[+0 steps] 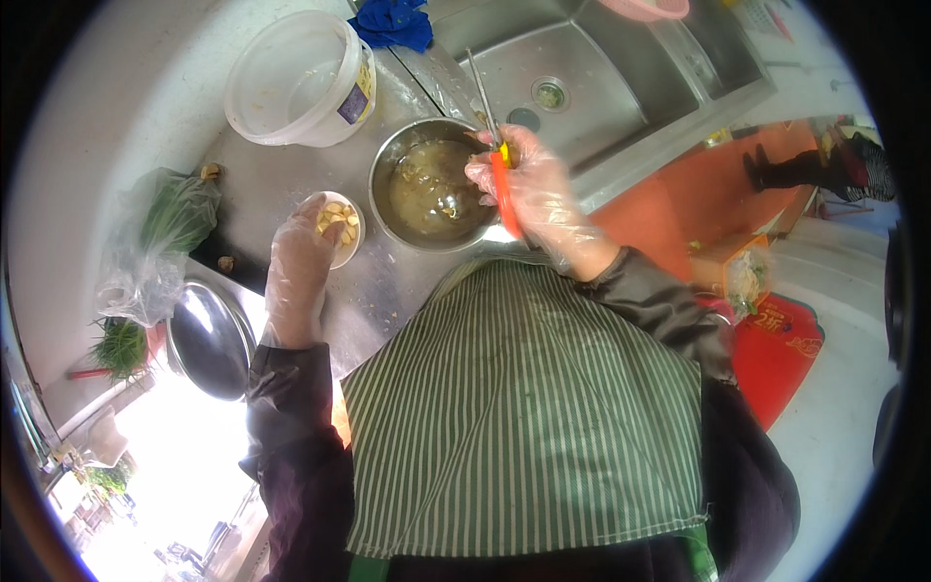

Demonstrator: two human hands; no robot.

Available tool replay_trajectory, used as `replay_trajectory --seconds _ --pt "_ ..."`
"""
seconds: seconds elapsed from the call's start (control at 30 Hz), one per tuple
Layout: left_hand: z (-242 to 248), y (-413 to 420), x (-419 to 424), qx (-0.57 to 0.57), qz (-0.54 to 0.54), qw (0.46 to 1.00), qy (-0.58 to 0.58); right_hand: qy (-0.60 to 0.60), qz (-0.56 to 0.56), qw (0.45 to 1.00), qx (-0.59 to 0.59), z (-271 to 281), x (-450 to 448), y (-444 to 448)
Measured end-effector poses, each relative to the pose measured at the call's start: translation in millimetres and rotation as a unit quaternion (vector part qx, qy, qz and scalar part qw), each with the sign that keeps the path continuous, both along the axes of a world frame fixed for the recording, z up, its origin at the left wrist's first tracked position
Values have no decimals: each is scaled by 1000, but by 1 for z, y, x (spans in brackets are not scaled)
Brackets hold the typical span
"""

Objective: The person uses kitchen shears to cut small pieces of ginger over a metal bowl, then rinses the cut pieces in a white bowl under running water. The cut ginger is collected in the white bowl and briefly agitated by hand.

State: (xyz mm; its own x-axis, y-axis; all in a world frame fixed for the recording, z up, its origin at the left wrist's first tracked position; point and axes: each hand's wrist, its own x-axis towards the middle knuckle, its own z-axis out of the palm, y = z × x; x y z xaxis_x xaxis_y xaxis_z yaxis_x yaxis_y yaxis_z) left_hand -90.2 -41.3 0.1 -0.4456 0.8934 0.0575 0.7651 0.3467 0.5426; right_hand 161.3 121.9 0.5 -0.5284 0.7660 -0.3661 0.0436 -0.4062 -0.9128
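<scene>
My left hand (302,265), in a clear plastic glove, is at the left side of a small white cup (356,251). Peeled garlic cloves (339,217) lie in the cup, and my thumb and fingertips reach over them. Whether the fingers pinch a clove or the rim is not plain. My right hand (534,182), gloved likewise, grips a tool with an orange and yellow handle (503,193) and a long narrow metal end pointing away from me. That hand is over the right rim of a steel bowl (380,196), which contains cloudy water (429,182) with bits in it.
A clear plastic tub (287,87) stands behind the bowl, near a blue cloth (393,25). Beyond is a steel sink (524,54). Bagged green vegetables (178,211) and a round metal lid (209,338) are at left. Another person's legs (793,169) show at right.
</scene>
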Motion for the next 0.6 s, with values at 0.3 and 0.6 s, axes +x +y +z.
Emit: replay_trajectory --seconds 0.3,0.6 --pt "-53 71 58 -77 -251 942 208 38 -92 994 -53 18 -4 -7" --pt "-87 121 91 -317 -362 876 23 1 -106 994 -25 16 17 -5"
